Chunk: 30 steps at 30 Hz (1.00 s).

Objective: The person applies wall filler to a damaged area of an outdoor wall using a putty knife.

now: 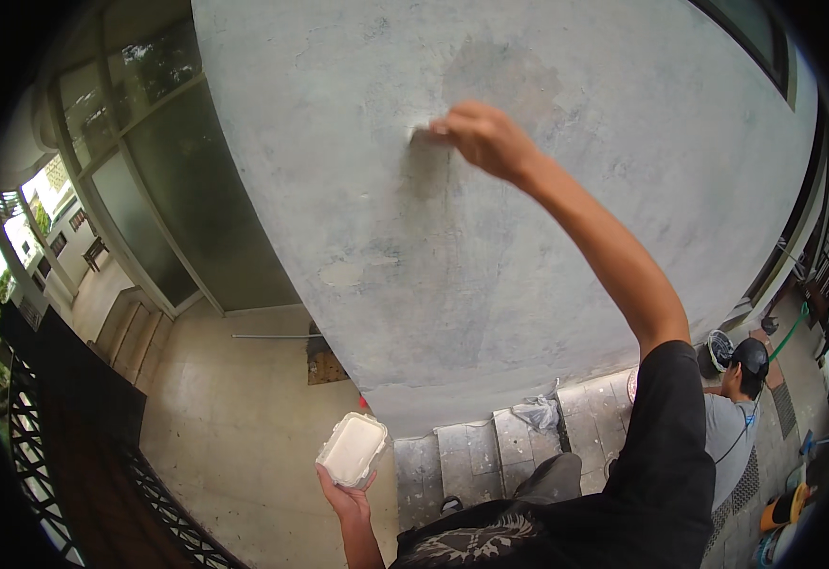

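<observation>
My right hand (481, 140) is raised against the pale grey wall (338, 190), closed on a small flat blade like a putty knife (424, 139). The blade's edge meets the wall surface; motion blurs it. Low on the left, my left hand (346, 493) supports a shallow cream-coloured tub (354, 449) from below, fingers wrapped round its side. A smooth off-white mass, like putty, appears to fill it. Patches of differing grey mark the wall, with a darker one above my right hand and a whitish smear lower down.
Tiled steps (466, 455) run along the wall's foot, with a crumpled plastic bag (536, 412) on them. A person in a grey shirt (735, 436) is low at the right, near a black bucket (719, 349). Dark railing (163, 498) borders the left floor.
</observation>
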{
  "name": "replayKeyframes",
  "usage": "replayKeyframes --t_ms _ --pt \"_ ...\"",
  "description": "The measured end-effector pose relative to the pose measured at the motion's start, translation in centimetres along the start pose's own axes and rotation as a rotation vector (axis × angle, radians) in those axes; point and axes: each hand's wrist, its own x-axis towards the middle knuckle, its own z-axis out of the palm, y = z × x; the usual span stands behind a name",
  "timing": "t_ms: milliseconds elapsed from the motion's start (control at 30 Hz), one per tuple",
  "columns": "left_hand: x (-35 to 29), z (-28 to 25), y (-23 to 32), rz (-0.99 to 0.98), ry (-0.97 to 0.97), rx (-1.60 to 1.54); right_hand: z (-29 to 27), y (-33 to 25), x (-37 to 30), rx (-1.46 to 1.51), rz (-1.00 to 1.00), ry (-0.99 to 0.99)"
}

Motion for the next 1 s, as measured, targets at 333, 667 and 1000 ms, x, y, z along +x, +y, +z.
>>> replayKeyframes --t_ms 333,667,1000 --pt "0.1 -0.1 0.0 -0.024 0.019 0.012 4.9 -3.5 -4.6 -0.319 -0.257 -0.109" --pt "-0.3 -1.1 0.2 0.005 0.046 -0.023 -0.4 -11.6 -8.8 0.567 0.635 -0.078" --pt "0.3 5.2 -1.3 -0.004 -0.113 0.004 -5.8 -25.6 -14.0 1.314 1.763 0.612"
